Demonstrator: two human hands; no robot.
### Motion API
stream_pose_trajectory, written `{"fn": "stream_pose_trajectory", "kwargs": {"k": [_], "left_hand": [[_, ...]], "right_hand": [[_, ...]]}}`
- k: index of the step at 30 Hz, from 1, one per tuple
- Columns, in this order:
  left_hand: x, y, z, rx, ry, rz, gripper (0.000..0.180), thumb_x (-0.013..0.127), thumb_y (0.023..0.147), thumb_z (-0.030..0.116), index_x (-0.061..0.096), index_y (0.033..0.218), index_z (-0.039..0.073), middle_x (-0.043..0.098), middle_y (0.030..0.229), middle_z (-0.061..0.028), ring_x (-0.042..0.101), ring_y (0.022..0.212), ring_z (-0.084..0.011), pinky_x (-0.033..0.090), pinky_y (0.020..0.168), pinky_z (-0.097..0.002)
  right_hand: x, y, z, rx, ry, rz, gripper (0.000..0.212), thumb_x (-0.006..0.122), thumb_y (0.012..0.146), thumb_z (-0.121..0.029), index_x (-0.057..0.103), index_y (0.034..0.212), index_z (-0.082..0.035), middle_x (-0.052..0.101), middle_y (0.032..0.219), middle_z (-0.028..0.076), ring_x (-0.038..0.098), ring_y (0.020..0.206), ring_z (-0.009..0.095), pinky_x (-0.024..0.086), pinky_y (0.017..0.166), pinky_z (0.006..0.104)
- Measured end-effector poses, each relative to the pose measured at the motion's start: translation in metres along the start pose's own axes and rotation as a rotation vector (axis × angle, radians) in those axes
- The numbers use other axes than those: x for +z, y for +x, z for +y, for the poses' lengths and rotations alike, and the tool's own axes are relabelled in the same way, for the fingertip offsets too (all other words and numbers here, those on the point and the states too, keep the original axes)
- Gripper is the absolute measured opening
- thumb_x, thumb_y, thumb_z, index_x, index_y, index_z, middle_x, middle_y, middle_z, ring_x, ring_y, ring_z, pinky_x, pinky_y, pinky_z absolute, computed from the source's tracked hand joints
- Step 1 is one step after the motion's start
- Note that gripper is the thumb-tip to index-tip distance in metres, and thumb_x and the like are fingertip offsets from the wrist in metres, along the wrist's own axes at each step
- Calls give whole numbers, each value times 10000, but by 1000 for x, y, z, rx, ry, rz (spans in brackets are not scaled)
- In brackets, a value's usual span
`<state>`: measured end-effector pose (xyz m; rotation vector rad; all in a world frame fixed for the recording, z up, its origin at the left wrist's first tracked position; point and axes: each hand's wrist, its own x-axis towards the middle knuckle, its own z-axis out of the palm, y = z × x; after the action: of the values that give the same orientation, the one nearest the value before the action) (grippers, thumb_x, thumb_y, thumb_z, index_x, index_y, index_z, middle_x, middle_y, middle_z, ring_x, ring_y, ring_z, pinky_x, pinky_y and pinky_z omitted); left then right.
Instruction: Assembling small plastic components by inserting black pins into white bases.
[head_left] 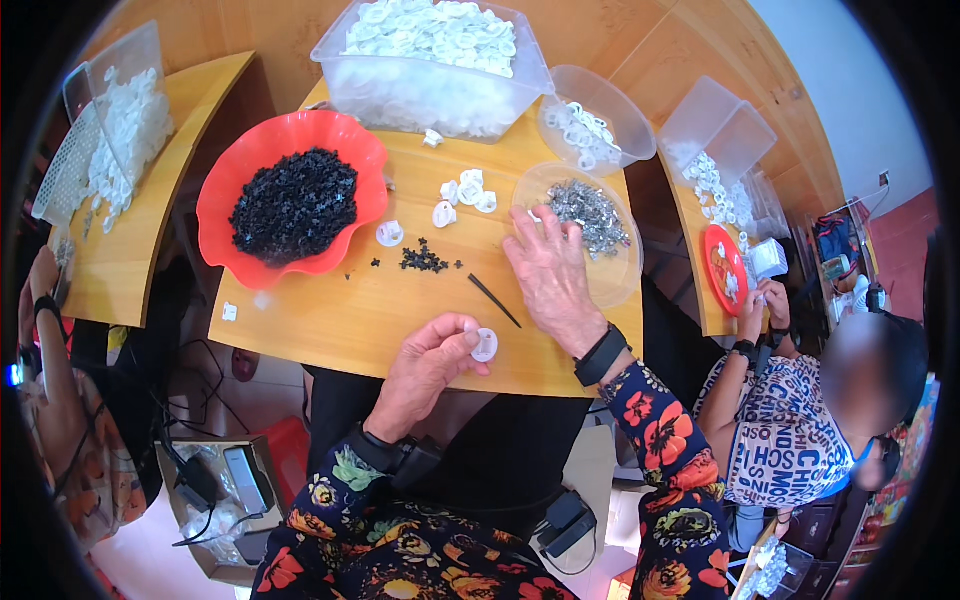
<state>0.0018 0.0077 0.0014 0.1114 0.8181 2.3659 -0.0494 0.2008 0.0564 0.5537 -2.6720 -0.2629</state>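
Observation:
My left hand (pixel 428 362) is closed, with a small round white plastic piece (pixel 484 346) pinched between thumb and fingers at the table's front edge. My right hand (pixel 550 270) reaches palm down over the left rim of a shallow clear dish (pixel 622 287), its fingers apart. Small silvery metal parts (pixel 598 222) lie heaped in that dish beside my fingertips. Between my hands rests a thin black stick (pixel 495 300). Left of it is a small pile of black cross-shaped parts (pixel 424 258). Several white pieces (pixel 470 188) lie farther back.
A red wavy-rimmed bowl (pixel 222 232) of black parts stands at left. Behind are a large clear bin (pixel 420 92) of white pieces and a round clear tub (pixel 640 140) of white rings. Co-workers sit at the left and right; one person's hands (pixel 765 305) are beside a red plate (pixel 712 250).

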Motion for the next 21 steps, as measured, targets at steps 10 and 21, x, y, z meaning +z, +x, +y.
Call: {"fn": "stream_pose_trajectory", "kwargs": {"k": [10, 21], "left_hand": [[3, 0, 2, -7, 5, 3, 121, 528, 942, 70, 576, 1035, 8, 615, 971, -76, 615, 885, -175, 526, 756, -316], [5, 0, 2, 5, -5, -2, 117, 541, 941, 77, 583, 1027, 9, 611, 963, -60, 609, 880, -151, 525, 748, -298]], "right_hand": [[-2, -8, -3, 108, 377, 43, 156, 627, 723, -42, 661, 873, -66, 568, 1140, 87, 457, 1144, 294, 358, 901, 458], [-5, 2, -15, 229, 725, -25, 72, 606, 756, -31, 625, 826, -30, 614, 809, 151, 597, 727, 374, 489, 660, 447]]}}
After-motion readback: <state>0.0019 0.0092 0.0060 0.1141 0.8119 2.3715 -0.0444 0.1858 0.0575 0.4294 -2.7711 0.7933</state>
